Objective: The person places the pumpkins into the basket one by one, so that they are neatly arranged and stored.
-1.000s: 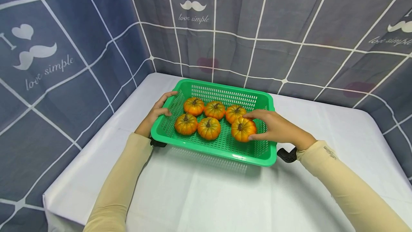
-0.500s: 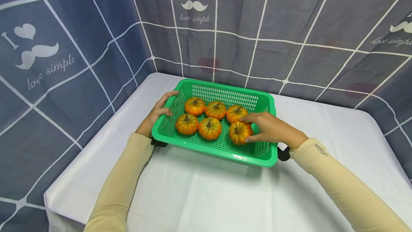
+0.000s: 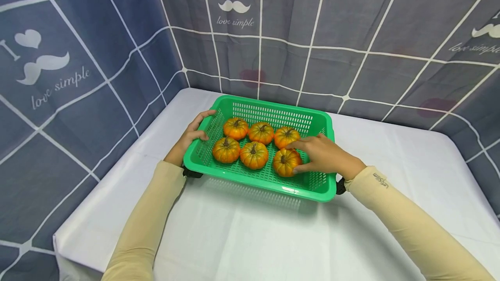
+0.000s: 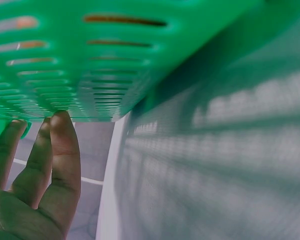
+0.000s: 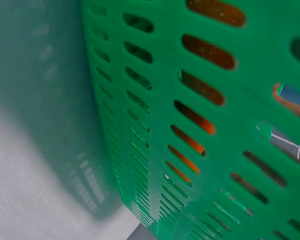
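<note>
A green slotted plastic basket (image 3: 250, 181) stands on the white-covered table with several small orange pumpkins (image 3: 254, 155) inside, in two rows. On its left end, my left hand (image 3: 189, 138) holds the rim, thumb over the edge; in the left wrist view the fingers (image 4: 65, 150) reach up against the slotted wall. My right hand (image 3: 326, 154) reaches over the right end and holds the front right pumpkin (image 3: 286, 163) between thumb and fingers, low in the basket. The right wrist view shows mostly the basket's outer wall (image 5: 155, 125), with orange behind the slots; the hand is largely hidden there.
The white tablecloth (image 3: 242, 237) spreads in front of the basket and to its right. Behind the basket and at the left hangs a grey-blue checked curtain (image 3: 289, 64). The table's left edge runs beside the left forearm.
My right hand has moved left and slightly toward me with the pumpkin, lowering it in front of the back right pumpkin. The left hand and the basket have stayed in place.
</note>
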`<state>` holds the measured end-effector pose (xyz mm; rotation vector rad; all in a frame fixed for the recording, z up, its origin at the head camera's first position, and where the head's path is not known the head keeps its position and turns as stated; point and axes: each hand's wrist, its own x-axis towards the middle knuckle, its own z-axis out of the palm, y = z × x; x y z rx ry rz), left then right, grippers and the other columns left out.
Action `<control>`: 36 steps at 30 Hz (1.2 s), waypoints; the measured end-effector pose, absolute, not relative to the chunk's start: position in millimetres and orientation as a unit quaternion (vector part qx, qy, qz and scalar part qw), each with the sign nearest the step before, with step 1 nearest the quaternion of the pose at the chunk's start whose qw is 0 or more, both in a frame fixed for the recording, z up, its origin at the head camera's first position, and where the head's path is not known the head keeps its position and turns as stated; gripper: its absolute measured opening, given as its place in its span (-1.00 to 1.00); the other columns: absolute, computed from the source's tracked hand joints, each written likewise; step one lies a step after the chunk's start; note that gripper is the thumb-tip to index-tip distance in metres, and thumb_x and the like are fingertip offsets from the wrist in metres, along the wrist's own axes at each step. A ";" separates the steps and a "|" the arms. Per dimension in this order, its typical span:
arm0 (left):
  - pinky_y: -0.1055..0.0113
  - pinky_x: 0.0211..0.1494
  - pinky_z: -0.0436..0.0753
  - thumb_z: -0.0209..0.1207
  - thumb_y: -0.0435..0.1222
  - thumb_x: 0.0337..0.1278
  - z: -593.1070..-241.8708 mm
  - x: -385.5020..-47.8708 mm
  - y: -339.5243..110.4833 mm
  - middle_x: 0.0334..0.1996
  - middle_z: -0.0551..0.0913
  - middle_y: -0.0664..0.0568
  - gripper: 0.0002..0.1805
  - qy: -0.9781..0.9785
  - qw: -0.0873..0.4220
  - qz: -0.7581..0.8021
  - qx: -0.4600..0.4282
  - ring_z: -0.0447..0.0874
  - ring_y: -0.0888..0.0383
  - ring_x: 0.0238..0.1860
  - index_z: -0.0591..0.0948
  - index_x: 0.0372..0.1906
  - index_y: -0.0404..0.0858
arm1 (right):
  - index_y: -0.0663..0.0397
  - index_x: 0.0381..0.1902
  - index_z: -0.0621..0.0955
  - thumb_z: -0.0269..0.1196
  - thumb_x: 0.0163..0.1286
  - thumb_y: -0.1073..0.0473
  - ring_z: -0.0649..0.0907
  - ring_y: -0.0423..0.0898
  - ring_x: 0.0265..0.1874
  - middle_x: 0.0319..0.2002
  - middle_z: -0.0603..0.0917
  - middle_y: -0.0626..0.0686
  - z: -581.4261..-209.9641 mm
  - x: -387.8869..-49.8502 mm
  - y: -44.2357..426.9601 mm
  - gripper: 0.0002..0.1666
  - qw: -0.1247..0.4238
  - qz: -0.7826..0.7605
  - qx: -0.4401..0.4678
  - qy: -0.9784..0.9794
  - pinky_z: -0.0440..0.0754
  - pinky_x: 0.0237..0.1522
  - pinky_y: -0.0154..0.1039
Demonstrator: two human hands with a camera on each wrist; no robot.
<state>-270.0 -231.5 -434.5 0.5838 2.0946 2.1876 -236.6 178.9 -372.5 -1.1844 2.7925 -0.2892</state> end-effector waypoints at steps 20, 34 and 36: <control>0.42 0.17 0.55 -0.10 -0.61 -0.14 -435.2 -272.9 -232.4 0.65 0.10 -0.41 -0.03 0.672 0.032 0.714 0.191 0.46 0.16 0.32 0.18 0.61 -0.53 | 0.11 0.37 0.69 0.59 0.29 -0.04 0.78 -0.03 -0.18 -0.14 0.85 0.01 -375.6 -241.2 171.8 -0.26 0.054 -0.064 -0.382 0.921 0.51 -0.07 0.13; 0.14 0.57 0.29 0.01 -0.48 0.28 -438.7 -268.4 -242.3 0.74 -0.06 -0.25 -0.07 0.718 0.075 0.669 0.178 0.12 0.02 0.63 0.02 0.75 -0.31 | 0.29 0.13 0.76 0.45 0.40 0.34 0.75 0.19 0.03 0.03 0.80 0.19 -378.6 -232.4 204.3 -0.64 -0.105 -0.314 -0.336 0.882 0.64 0.15 0.25; -0.12 0.68 0.04 0.00 -0.37 0.47 -437.5 -264.6 -246.9 0.78 -0.20 -0.09 -0.11 0.740 0.083 0.645 0.169 -0.21 -0.04 0.73 -0.05 0.80 -0.14 | 0.25 0.10 0.78 0.44 0.39 0.37 0.73 0.21 0.09 0.03 0.80 0.19 -380.1 -227.8 210.6 -0.67 -0.161 -0.350 -0.300 0.873 0.61 0.24 0.11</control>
